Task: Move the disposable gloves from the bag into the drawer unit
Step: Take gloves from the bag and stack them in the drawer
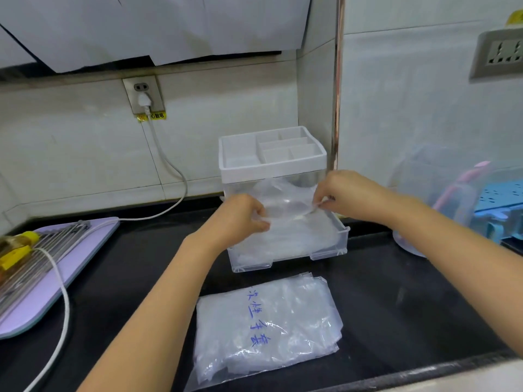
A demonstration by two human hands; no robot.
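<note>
Left hand point(243, 219) and right hand point(348, 193) meet above the open drawer point(331, 247), each holding one side of a thin, clear disposable glove point(285, 199). The left hand's fingers are curled round the film's edge at 9 o'clock. The right hand pinches the opposite edge between thumb and fingertips at 3 o'clock, so the glove hangs stretched between them. It is held in front of the drawer unit point(271, 165), a clear-walled box with a white, compartmented tray on top. The unit stands on the black worktop point(410, 306) against the wall. Its bottom drawer juts out toward 6 o'clock, and inside it lies a stack of gloves point(297, 236), pale and crumpled, just beneath the held one. At 6 o'clock from the drawer, near but apart from it, the bag point(268, 329) lies flat on the worktop. It is clear plastic with blue handwriting and has more wrinkled film inside. Toward 9 o'clock sits a lilac board point(85, 250) carrying a metal rack point(42, 250), with a yellow-capped bottle point(17, 244) at its far-left end. A white cable point(169, 165) runs over that board from a plug in the wall socket point(143, 93) at 11 o'clock. At 3 o'clock, well apart from the drawer unit, stands a blue plastic basket point(501, 205) behind a hazy clear container point(441, 193).
</note>
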